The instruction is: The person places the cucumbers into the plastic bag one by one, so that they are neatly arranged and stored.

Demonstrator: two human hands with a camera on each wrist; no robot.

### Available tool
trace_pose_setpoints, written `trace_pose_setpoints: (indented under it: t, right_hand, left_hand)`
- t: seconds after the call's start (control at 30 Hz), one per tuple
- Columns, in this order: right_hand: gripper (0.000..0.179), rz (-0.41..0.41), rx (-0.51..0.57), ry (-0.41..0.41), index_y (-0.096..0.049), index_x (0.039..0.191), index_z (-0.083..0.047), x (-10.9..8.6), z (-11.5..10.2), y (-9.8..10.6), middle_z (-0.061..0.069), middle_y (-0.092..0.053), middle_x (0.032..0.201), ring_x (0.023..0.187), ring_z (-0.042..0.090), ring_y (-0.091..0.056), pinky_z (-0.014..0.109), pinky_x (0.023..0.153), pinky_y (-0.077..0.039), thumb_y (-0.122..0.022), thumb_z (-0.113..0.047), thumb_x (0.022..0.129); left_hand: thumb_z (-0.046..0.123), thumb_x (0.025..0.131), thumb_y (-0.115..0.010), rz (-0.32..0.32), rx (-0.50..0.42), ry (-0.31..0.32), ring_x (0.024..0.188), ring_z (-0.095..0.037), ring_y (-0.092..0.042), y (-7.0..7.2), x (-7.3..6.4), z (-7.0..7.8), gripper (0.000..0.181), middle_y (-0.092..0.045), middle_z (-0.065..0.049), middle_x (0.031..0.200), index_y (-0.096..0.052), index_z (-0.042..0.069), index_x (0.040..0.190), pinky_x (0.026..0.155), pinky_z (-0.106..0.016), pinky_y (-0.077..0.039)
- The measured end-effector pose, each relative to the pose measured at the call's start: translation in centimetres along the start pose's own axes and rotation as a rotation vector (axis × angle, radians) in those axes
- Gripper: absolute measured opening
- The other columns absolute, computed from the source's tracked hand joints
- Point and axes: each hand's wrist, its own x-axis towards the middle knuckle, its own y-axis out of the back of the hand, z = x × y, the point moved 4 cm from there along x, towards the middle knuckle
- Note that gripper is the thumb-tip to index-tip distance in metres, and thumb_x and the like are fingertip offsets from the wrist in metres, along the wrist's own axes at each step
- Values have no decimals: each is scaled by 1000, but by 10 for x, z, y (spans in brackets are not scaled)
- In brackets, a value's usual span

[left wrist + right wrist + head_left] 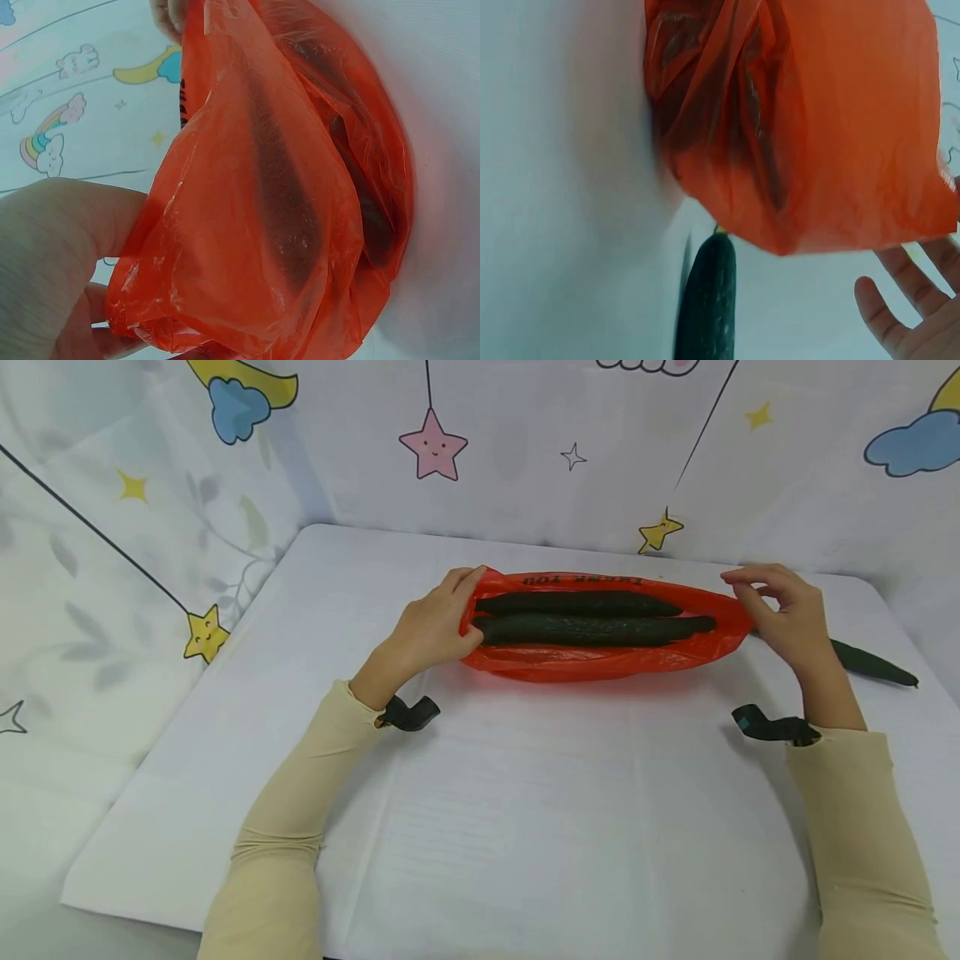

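A red plastic bag (600, 662) with dark print stands on the table, its long mouth facing up. Two dark green cucumbers lie side by side in it, a front cucumber (592, 630) and a back cucumber (577, 603). My left hand (438, 618) grips the bag's left end, thumb at the near side and fingers at the far side. At the opposite end my right hand (787, 606) pinches the rim at the corner; in the right wrist view its other fingers (911, 289) spread below the plastic. Another cucumber (873, 663) lies on the table, partly hidden behind the right wrist.
The white table (495, 810) reaches back to a printed curtain (510, 502) with stars, moons and clouds. A dark wrist camera mount (411, 714) sticks out from the left sleeve, and a similar mount (772, 727) from the right one.
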Motion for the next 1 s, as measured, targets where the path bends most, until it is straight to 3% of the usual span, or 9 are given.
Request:
trace_pose_setpoints:
  t: [0.27,0.53,0.77,1.0]
  right_hand:
    - [32,-12,-8,-70,-67,125,-9,-2,19,8,-29,-57,112,111,-6,-47,15,91,-37,-57,-17,96]
    - [36,-77,-36,-184,-62,131,-10,-10,44,14,-28,-55,116,114,-5,-42,19,100,-37,-55,-22,98]
    - [39,-112,-64,-290,-60,136,-17,-17,63,19,-25,-54,120,119,-2,-41,37,113,-31,-52,-31,99]
    - [40,-83,-51,-349,-61,134,-17,-21,79,20,-19,-56,122,123,2,-42,40,117,-25,-51,-34,99]
  left_hand:
    - [16,86,-57,1,3,2,116,-30,-54,0,0,-1,76,-33,-15,152,-25,5,153,72,-41,-57]
    - [16,85,-57,12,-1,-5,115,-30,-55,-1,1,-2,76,-34,-14,152,-26,5,154,67,-38,-56]
    - [16,86,-58,10,-1,-8,115,-30,-55,-1,1,-2,77,-33,-14,152,-25,5,154,66,-38,-56]
    - [16,85,-57,7,-4,-2,114,-30,-55,-1,1,-2,77,-33,-15,152,-25,5,154,66,-38,-55]
